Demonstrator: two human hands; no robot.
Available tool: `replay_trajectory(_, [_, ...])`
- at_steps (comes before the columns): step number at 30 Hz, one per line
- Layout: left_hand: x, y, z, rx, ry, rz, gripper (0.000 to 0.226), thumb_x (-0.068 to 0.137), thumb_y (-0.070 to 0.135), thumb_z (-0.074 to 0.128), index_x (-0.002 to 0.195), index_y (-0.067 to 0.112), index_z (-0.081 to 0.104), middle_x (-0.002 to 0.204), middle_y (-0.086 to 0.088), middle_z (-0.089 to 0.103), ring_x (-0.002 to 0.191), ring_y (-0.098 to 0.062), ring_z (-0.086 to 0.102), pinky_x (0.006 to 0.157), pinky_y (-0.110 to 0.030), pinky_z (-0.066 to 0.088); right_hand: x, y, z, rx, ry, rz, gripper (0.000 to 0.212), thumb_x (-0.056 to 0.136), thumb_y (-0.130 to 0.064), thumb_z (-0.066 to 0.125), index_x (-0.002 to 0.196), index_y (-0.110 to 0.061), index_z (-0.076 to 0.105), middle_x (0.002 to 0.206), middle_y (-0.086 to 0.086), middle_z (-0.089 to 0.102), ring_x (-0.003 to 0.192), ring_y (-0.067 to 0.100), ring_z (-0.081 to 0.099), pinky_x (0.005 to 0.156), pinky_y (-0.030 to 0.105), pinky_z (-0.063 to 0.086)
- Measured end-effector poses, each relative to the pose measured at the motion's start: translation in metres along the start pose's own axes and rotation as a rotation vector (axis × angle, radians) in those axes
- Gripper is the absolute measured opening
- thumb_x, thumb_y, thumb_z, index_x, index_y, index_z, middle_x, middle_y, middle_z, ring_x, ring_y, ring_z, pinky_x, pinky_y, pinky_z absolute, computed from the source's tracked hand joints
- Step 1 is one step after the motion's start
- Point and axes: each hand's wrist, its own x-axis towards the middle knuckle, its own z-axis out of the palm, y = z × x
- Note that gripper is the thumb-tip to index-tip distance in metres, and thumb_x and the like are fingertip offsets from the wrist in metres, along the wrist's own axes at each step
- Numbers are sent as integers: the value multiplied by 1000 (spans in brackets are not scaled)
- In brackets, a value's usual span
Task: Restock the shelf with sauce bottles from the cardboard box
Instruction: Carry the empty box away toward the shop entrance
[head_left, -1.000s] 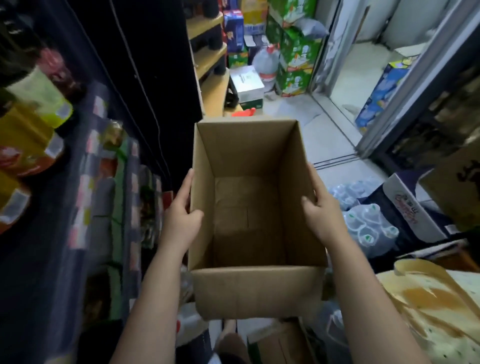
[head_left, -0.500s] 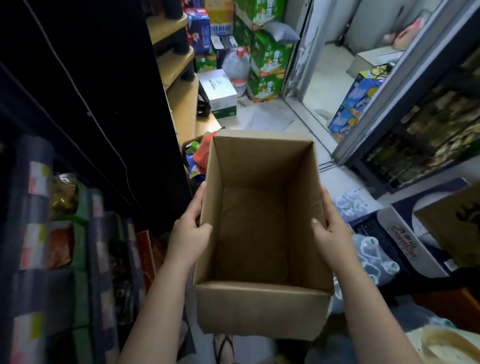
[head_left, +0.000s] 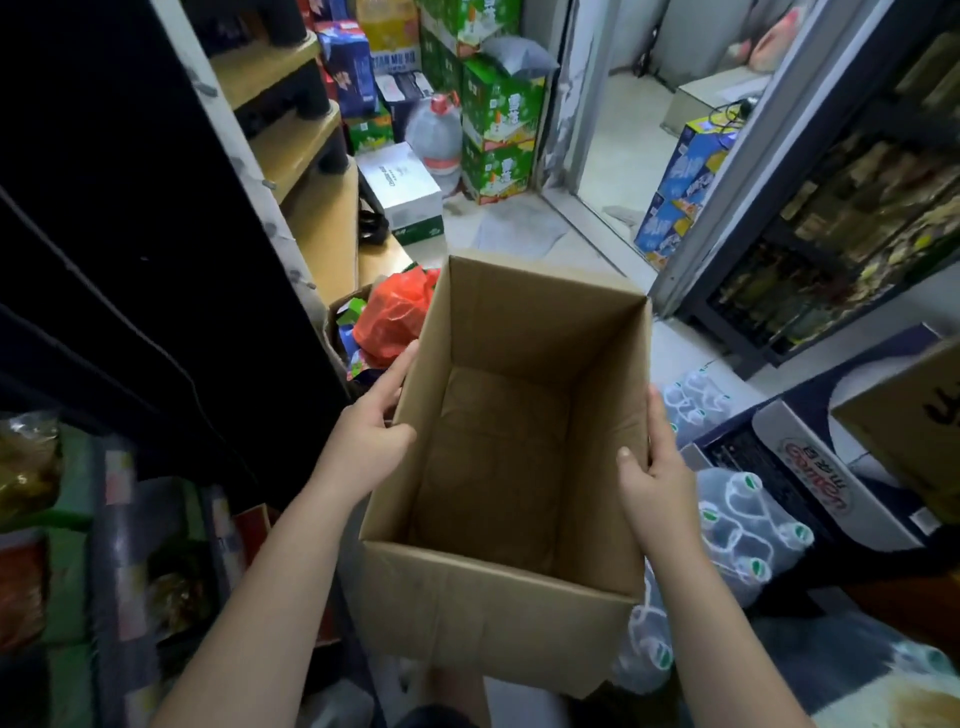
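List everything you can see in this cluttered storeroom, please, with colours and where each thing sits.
box: one, brown cardboard, empty, held centre
red bag: one, left of box's far end
jug: one, clear, red cap, far floor
green cartons: several, stacked by the doorway
white carton: one, on floor beside jug
blue cartons: stacked, right of the doorway
bottle packs: shrink-wrapped, clear, green caps, right of box
shelves: wooden, upper left
left hand: on box's left wall
right hand: on box's right wall

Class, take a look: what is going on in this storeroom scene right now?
A person holds an open cardboard box with both hands, the left hand on its left wall and the right hand on its right wall. The box is empty; no sauce bottles show inside. Packs of water bottles lie beside it on the right.
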Motion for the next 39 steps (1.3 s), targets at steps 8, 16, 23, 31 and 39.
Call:
replay_trajectory(8, [158,-21,-3,-59,-227,-57,93,84,-11,50,129,69,33,129,13,61,118,-11,59,95,-39,53,97,6,68,10,176,169,71,92,3,45,149,-33,21,125,-46,21,118,27,47,102,42,39])
replay_trajectory(16, [264,-9,38,87,-429,-6,95,82,-13,48,131,67,33,113,48,55,101,23,56,91,-23,51,146,32,82,142,318,386,71,96,1,41,148,-41,15,140,-33,18,127,-17,20,107,17,22])
replay_trajectory(23, [316,-29,114,167,-575,28,97,79,-17,47,136,61,32,135,22,55,124,3,52,100,-28,48,170,101,80,156,392,528,72,94,4,43,149,-35,16,141,-24,20,128,-6,20,97,3,16])
replay_trajectory(31, [370,-119,178,197,-685,-85,91,78,-11,54,132,60,37,138,9,55,128,-7,52,106,-39,45,187,208,135,144,359,658,75,93,1,46,149,-36,13,142,-26,14,132,-2,21,108,20,22])
replay_trajectory(39, [417,-232,235,172,-755,-148,76,73,13,68,127,60,43,136,5,58,127,-13,54,106,-41,45,189,312,220,89,369,778,82,91,-1,50,148,-40,6,158,-2,19,144,21,25,115,35,26])
